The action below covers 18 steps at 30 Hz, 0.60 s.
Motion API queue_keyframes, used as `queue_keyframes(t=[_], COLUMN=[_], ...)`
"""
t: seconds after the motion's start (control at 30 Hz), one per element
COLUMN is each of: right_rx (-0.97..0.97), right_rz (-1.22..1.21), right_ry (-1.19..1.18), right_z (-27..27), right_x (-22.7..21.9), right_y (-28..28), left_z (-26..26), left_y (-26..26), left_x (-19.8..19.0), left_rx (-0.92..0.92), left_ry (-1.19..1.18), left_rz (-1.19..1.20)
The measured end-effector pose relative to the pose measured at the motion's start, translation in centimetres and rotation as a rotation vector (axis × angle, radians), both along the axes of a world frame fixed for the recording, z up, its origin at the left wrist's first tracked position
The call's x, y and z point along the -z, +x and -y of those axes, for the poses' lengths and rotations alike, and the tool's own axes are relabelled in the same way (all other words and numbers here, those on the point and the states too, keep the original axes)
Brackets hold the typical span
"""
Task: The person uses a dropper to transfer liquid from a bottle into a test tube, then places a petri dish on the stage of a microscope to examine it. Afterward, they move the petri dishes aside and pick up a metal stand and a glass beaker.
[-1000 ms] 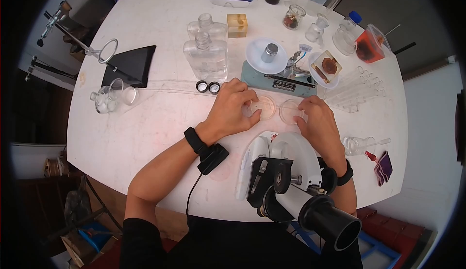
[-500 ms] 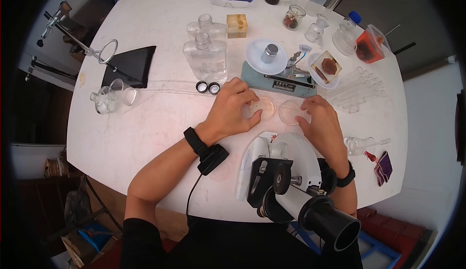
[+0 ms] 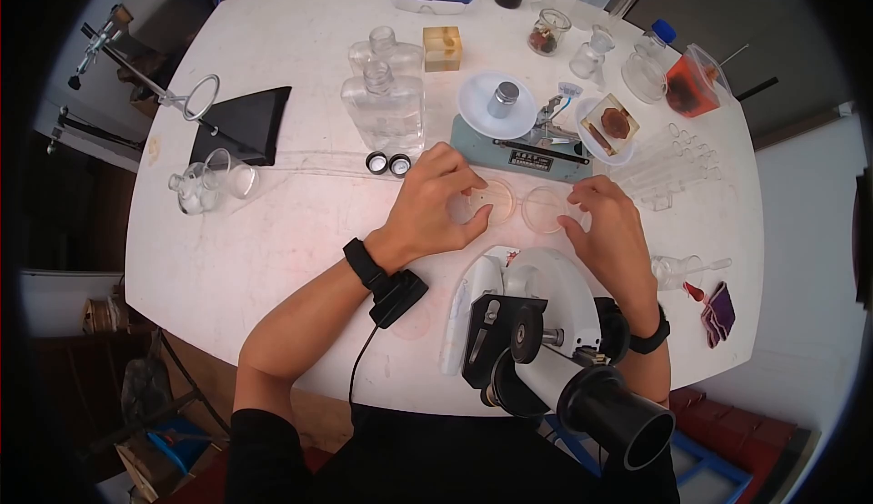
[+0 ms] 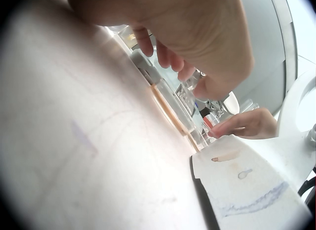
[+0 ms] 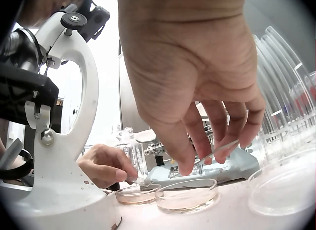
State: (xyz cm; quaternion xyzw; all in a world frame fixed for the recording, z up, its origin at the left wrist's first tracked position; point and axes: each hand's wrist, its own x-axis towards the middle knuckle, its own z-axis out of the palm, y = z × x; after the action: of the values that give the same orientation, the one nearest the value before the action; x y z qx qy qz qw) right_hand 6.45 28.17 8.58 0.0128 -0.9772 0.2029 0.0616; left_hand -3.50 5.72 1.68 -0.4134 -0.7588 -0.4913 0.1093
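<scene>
Two shallow clear petri dishes sit side by side in front of the balance, a left dish [image 3: 500, 204] and a right dish [image 3: 544, 211], both with pale pinkish contents. My left hand [image 3: 435, 202] curves around the left dish's near-left side, thumb and fingers pinching a thin clear petri dish lid [image 5: 143, 183] at its rim. Just right of the other dish, my right hand [image 3: 607, 226] holds a clear petri dish lid [image 5: 218, 151], tilted between thumb and fingertips. Another clear round piece [image 5: 281, 193] lies on the table under the right hand.
A white microscope [image 3: 536, 304] stands close between my forearms. Behind the dishes is a teal balance [image 3: 518, 154]; test tubes [image 3: 668, 172] stand to its right. Clear bottles [image 3: 386, 108] and two black caps [image 3: 389, 165] are at left. A dropper bottle [image 3: 673, 272] lies right.
My right hand has drawn a little to the right, away from the right dish, which shows more fully now. The left hand stays nearly still at the left dish.
</scene>
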Motion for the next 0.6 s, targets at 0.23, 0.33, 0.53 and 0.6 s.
queue_keyframes(t=[0.23,0.33,0.53,0.6], right_rx=[0.001,-0.003,-0.008,-0.017], right_rz=[0.005,-0.025,-0.041,-0.087], right_ry=[-0.002,0.049,0.108,0.184], right_z=[0.2,0.4,0.9,1.1], right_x=[-0.2,-0.4,-0.5,-0.6], right_y=[0.0,0.1,0.2,0.2], left_z=[0.0,0.0,0.0,0.0], left_y=[0.0,0.0,0.0,0.0], left_x=[-0.1,0.0,0.0,0.0], left_rx=[-0.003,-0.006,-0.003,-0.003], left_ry=[0.015,0.016,0.015,0.013], left_rz=[-0.013,-0.015,-0.032,-0.038])
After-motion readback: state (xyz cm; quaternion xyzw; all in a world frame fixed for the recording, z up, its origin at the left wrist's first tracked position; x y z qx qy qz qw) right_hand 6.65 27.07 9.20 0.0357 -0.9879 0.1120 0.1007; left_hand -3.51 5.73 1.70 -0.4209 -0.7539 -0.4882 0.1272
